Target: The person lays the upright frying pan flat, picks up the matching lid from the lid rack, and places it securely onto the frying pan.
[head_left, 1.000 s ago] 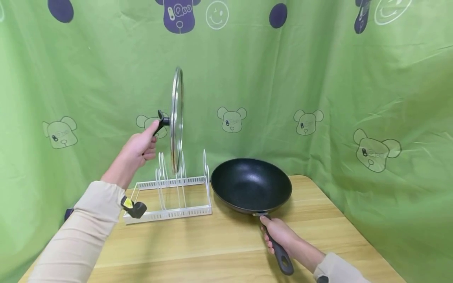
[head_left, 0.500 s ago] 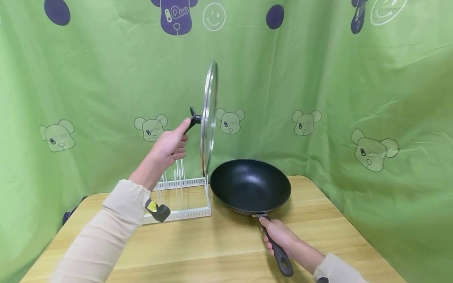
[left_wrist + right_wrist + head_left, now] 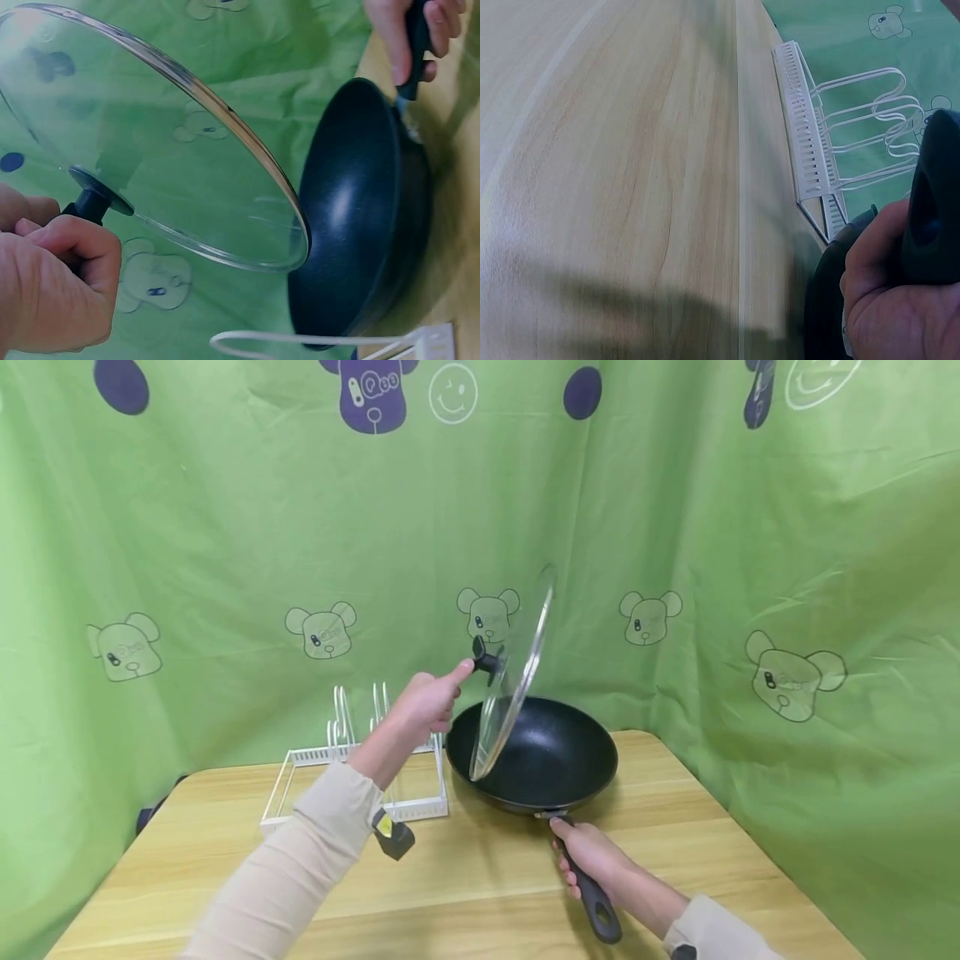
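Note:
My left hand [image 3: 426, 700] grips the black knob of a glass lid [image 3: 529, 668] with a metal rim. The lid is tilted steeply, its lower edge over the left side of a black wok [image 3: 558, 752]. In the left wrist view the lid [image 3: 217, 187] hangs beside the wok [image 3: 345, 217], and whether the two touch I cannot tell. My right hand [image 3: 592, 858] holds the wok's long dark handle [image 3: 600, 914] close to the pan. The wok sits on the wooden table. In the right wrist view the handle [image 3: 937, 195] hides part of that hand.
A white wire rack [image 3: 420, 810] with upright loops stands left of the wok, partly hidden behind my left arm. Green patterned cloth [image 3: 375, 527] hangs behind and at both sides of the wooden table [image 3: 465, 893].
My left hand has carried the lid rightward from above the rack to the wok, and lowered it. The lid has gone from upright to tilted. The right hand and wok stay put.

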Available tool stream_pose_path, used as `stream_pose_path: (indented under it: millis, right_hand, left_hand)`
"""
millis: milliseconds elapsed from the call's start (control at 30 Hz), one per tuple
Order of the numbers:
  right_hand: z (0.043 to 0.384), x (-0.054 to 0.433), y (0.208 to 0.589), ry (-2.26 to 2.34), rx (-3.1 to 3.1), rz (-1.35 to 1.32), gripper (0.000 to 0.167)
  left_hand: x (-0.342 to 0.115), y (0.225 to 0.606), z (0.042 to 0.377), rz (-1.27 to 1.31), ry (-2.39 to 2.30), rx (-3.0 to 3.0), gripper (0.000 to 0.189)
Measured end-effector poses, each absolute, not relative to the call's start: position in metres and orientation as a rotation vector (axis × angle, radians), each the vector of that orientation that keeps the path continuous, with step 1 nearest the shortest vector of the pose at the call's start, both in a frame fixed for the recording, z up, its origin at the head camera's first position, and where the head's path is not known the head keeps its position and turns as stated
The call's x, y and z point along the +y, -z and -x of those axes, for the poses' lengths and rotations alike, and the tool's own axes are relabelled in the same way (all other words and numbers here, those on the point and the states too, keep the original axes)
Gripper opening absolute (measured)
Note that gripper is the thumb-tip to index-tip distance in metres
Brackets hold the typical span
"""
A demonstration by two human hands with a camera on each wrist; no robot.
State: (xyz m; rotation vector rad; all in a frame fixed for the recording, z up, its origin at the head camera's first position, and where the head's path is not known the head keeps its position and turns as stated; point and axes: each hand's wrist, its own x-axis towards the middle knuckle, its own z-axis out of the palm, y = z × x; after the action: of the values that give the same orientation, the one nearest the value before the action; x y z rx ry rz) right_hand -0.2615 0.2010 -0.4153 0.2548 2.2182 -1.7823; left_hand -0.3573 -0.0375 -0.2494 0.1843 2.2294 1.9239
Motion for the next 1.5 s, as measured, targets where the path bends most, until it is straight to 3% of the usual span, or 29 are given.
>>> stream_pose_path:
  millis: [400, 800, 1167, 1500]
  right_hand:
    - [0.262, 0.2, 0.414, 1.798, 2.184, -0.212, 0.033]
    - [0.263, 0.203, 0.415, 1.801, 2.18, -0.207, 0.033]
    - [0.262, 0.205, 0.415, 1.796, 2.174, -0.186, 0.034]
    - [0.263, 0.205, 0.418, 1.818, 2.175, -0.192, 0.034]
  left_hand:
    - [-0.005, 0.279, 0.364, -0.075, -1.842, 2.346, 0.041]
    - [0.021, 0.296, 0.369, 0.061, -1.782, 2.464, 0.053]
    - [0.048, 0.307, 0.378, 0.079, -1.74, 2.61, 0.058]
    - [0.08, 0.317, 0.373, 0.03, -1.626, 2.811, 0.05]
